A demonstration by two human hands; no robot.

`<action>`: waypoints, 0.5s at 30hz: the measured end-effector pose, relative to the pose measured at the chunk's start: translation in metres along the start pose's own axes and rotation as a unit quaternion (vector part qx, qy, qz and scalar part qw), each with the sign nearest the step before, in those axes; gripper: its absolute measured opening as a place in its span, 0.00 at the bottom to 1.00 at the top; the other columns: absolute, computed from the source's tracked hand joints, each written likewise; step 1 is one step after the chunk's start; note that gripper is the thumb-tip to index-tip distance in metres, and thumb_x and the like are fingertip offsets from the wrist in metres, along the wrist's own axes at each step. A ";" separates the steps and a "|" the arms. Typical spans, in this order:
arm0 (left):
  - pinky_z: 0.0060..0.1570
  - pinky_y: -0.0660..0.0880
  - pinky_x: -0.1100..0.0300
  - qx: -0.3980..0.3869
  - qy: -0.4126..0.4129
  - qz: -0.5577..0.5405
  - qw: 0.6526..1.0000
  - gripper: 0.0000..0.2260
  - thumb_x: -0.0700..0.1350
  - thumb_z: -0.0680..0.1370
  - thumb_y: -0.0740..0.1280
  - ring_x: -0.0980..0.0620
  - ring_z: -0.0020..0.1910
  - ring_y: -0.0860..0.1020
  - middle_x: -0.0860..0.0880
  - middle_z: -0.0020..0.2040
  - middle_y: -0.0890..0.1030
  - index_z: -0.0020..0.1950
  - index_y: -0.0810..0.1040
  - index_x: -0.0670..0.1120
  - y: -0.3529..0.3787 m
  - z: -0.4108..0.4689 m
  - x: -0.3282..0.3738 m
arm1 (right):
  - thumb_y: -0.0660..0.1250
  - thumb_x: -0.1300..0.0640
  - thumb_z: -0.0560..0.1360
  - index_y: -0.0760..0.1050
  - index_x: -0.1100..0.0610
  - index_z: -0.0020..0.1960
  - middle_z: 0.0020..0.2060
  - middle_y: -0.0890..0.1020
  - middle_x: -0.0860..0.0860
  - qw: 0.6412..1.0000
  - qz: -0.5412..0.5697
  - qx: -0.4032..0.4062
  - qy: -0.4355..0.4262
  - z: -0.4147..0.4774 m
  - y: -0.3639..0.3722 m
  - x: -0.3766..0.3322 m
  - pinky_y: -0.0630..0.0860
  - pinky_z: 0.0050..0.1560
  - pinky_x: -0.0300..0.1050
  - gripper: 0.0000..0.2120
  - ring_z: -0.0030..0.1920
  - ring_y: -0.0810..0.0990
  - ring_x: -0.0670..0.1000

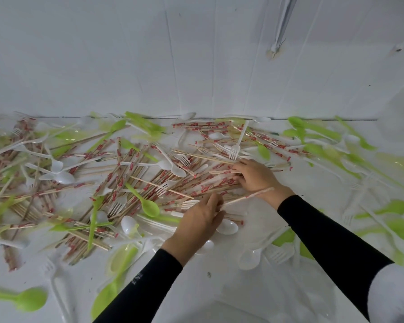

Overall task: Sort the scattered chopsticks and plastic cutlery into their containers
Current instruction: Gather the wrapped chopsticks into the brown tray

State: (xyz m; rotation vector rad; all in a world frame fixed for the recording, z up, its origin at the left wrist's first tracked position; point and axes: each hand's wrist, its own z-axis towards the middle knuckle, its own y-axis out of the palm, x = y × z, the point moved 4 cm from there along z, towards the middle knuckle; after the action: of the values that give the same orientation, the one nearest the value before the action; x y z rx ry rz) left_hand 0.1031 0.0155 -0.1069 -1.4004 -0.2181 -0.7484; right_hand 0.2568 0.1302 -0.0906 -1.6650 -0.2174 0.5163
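Heaped mid-table [219,287]: wrapped chopsticks [149,183], tangled with white forks [233,152] and green and white spoons [147,206]. Just in front, one loose chopstick [247,197], pinched at its end by the left hand [196,224], slanting over the right wrist. On the heap, the right hand [254,176], fingers curled over several chopsticks, seemingly gripping them; blurred there. Black sleeves [331,234]. Behind, a white wall [126,66].
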 end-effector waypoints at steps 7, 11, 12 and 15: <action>0.34 0.78 0.56 -0.025 0.032 0.052 0.998 0.02 0.39 0.69 0.72 0.44 0.38 0.80 0.48 0.41 0.80 0.41 0.83 0.44 -0.013 -0.003 -0.025 | 0.65 0.51 0.79 0.79 0.58 0.62 0.54 0.77 0.52 0.995 0.089 0.045 -0.001 -0.005 -0.012 0.016 0.71 0.45 0.44 0.16 0.55 0.76 0.53; 0.38 0.78 0.56 -0.040 0.054 0.043 0.997 0.06 0.38 0.69 0.76 0.45 0.42 0.79 0.47 0.44 0.79 0.44 0.86 0.46 -0.013 -0.007 -0.027 | 0.65 0.50 0.79 0.82 0.56 0.59 0.54 0.81 0.49 0.989 0.114 0.091 -0.006 -0.001 -0.034 0.016 0.73 0.51 0.48 0.14 0.58 0.75 0.53; 0.39 0.78 0.56 -0.049 0.061 0.042 0.996 0.07 0.38 0.69 0.76 0.45 0.42 0.79 0.48 0.44 0.78 0.44 0.86 0.46 -0.012 -0.008 -0.026 | 0.66 0.52 0.79 0.82 0.55 0.59 0.55 0.82 0.50 0.989 0.109 0.102 -0.008 -0.002 -0.040 0.016 0.73 0.53 0.49 0.13 0.60 0.75 0.54; 0.39 0.77 0.58 -0.047 0.089 0.056 0.993 0.05 0.37 0.67 0.74 0.45 0.40 0.79 0.47 0.43 0.79 0.41 0.84 0.44 -0.015 -0.009 -0.019 | 0.68 0.54 0.78 0.82 0.54 0.59 0.56 0.83 0.50 0.987 0.110 0.117 -0.008 -0.004 -0.057 0.015 0.72 0.61 0.52 0.11 0.62 0.74 0.56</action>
State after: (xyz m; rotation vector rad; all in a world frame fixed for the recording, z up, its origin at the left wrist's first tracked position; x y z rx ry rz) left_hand 0.0773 0.0138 -0.1073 -1.4128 0.0353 -0.7946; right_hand 0.2798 0.1429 -0.0380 -1.4621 0.0166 0.6935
